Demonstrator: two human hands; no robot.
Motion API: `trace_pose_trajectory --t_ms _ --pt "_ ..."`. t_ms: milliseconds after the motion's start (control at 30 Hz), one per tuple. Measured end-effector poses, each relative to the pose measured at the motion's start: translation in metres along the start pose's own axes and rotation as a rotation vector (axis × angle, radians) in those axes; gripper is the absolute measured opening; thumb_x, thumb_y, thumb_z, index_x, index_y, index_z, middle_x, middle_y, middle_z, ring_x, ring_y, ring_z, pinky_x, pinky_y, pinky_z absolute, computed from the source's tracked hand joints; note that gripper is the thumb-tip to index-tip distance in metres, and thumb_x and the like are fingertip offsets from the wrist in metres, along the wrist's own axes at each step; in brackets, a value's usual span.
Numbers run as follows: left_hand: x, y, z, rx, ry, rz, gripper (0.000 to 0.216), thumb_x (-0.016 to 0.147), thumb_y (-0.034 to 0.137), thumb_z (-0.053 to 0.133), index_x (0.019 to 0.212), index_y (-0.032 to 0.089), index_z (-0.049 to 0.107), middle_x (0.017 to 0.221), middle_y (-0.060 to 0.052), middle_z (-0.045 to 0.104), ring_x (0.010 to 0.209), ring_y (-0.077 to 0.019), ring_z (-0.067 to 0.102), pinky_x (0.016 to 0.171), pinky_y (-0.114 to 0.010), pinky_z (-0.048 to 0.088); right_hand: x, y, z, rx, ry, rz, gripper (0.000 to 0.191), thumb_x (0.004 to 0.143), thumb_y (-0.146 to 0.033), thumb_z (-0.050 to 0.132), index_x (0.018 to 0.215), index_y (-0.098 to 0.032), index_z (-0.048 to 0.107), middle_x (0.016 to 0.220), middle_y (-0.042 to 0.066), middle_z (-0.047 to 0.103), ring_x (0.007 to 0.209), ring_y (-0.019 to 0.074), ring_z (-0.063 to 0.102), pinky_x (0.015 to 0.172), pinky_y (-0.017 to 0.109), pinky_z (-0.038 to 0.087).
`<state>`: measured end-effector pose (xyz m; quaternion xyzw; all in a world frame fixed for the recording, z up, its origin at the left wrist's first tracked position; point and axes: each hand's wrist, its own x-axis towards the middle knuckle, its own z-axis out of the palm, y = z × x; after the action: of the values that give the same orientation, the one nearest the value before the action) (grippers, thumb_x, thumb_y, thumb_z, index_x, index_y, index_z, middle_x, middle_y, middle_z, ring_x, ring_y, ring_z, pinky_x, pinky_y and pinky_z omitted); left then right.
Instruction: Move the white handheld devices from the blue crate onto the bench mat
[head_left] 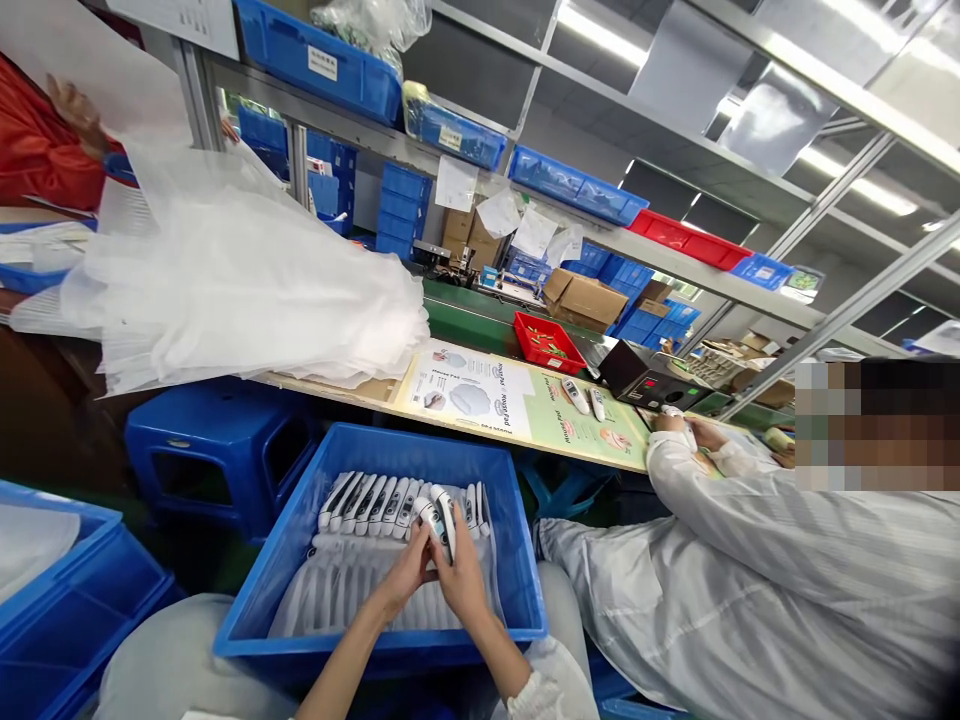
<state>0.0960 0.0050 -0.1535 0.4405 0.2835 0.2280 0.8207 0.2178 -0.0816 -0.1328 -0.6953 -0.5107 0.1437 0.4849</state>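
Over the blue bin point(517, 545) in front of me, both my hands are closed on white handheld devices that look like thermometers. My left hand point(409, 572) grips one white thermometer point(427, 512), its face turned up. In my right hand point(461, 578) is a second, tilted white thermometer point(444, 508) with a dark strip, close against the first. Below them, a row of similar thermometers point(367, 503) stands side by side in the bin. Nearer to me, more items in translucent white bags point(337, 590) fill the bin; my forearms partly cover them.
A blue stool point(217, 440) stands to the left, with blue bins point(82, 620) before it. White foam sheets point(262, 270) overhang the bench point(525, 400). Two thermometers point(576, 395) and a red tray point(547, 340) lie on it. A co-worker in white point(720, 540) sits close on the right.
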Motion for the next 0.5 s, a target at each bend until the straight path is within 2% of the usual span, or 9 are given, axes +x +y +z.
trace_pose_trajectory --t_ms 33,100,167,233,267,333,400,500 --pt "0.001 -0.004 -0.002 0.082 0.0 0.015 0.087 0.102 0.083 0.043 0.17 0.033 0.023 0.161 -0.016 0.06 0.134 -0.0304 0.07 0.104 -0.043 0.059 0.011 -0.006 -0.012 -0.023 0.021 -0.03 0.077 0.106 -0.055 0.065 0.172 -0.063 0.027 0.175 -0.013 0.045 0.159 0.0392 0.049 0.123 0.058 0.055" --pt "0.002 -0.012 -0.007 0.332 0.013 0.026 0.097 0.098 0.089 0.041 0.173 0.03 0.024 0.164 -0.019 0.057 0.134 -0.0332 0.07 0.11 -0.047 0.055 0.043 -0.021 -0.044 -0.094 0.062 -0.1 0.078 0.108 -0.054 0.062 0.176 -0.054 0.025 0.175 -0.005 0.047 0.158 0.0393 0.051 0.123 0.055 0.054" --pt "0.0 -0.019 -0.012 0.641 -0.034 -0.014 0.1 0.093 0.092 0.047 0.166 0.024 0.043 0.157 -0.021 0.064 0.133 -0.0379 0.07 0.117 -0.052 0.049 0.088 -0.037 -0.079 -0.198 0.091 -0.157 0.078 0.11 -0.054 0.054 0.18 -0.037 0.025 0.173 0.008 0.048 0.154 0.039 0.055 0.122 0.053 0.054" --pt "-0.005 -0.021 -0.015 0.901 -0.155 -0.127 0.093 0.087 0.093 0.055 0.144 0.021 0.067 0.14 -0.021 0.075 0.131 -0.0442 0.07 0.118 -0.057 0.047 0.138 -0.047 -0.113 -0.341 0.134 -0.134 0.077 0.112 -0.051 0.048 0.18 -0.023 0.026 0.168 0.019 0.05 0.143 0.0388 0.062 0.114 0.05 0.056" --pt "-0.009 -0.021 -0.016 0.981 -0.208 -0.193 0.087 0.085 0.093 0.056 0.131 0.021 0.073 0.131 -0.021 0.079 0.128 -0.0466 0.071 0.115 -0.058 0.049 0.163 -0.048 -0.128 -0.431 0.159 -0.09 0.077 0.112 -0.049 0.045 0.179 -0.019 0.026 0.165 0.022 0.051 0.136 0.0382 0.066 0.11 0.048 0.058" --pt "-0.015 -0.016 -0.015 1.041 -0.244 -0.255 0.083 0.085 0.094 0.054 0.12 0.023 0.077 0.122 -0.019 0.082 0.123 -0.0476 0.074 0.111 -0.059 0.051 0.206 -0.044 -0.158 -0.628 0.182 0.009 0.074 0.113 -0.044 0.044 0.179 -0.017 0.025 0.16 0.025 0.052 0.121 0.0351 0.07 0.102 0.044 0.058" --pt "-0.019 -0.01 -0.013 1.019 -0.21 -0.215 0.086 0.088 0.094 0.049 0.129 0.023 0.075 0.127 -0.019 0.08 0.124 -0.0459 0.074 0.11 -0.057 0.052 0.239 -0.033 -0.184 -0.804 0.167 0.061 0.069 0.114 -0.037 0.044 0.178 -0.021 0.027 0.157 0.024 0.053 0.113 0.0312 0.07 0.099 0.04 0.055" --pt "-0.021 -0.005 -0.013 0.978 -0.189 -0.213 0.093 0.089 0.096 0.044 0.143 0.024 0.069 0.143 -0.021 0.074 0.129 -0.0457 0.071 0.109 -0.058 0.052 0.274 -0.009 -0.216 -0.98 0.131 0.117 0.062 0.114 -0.027 0.043 0.176 -0.024 0.033 0.154 0.024 0.054 0.117 0.0297 0.067 0.101 0.039 0.05"
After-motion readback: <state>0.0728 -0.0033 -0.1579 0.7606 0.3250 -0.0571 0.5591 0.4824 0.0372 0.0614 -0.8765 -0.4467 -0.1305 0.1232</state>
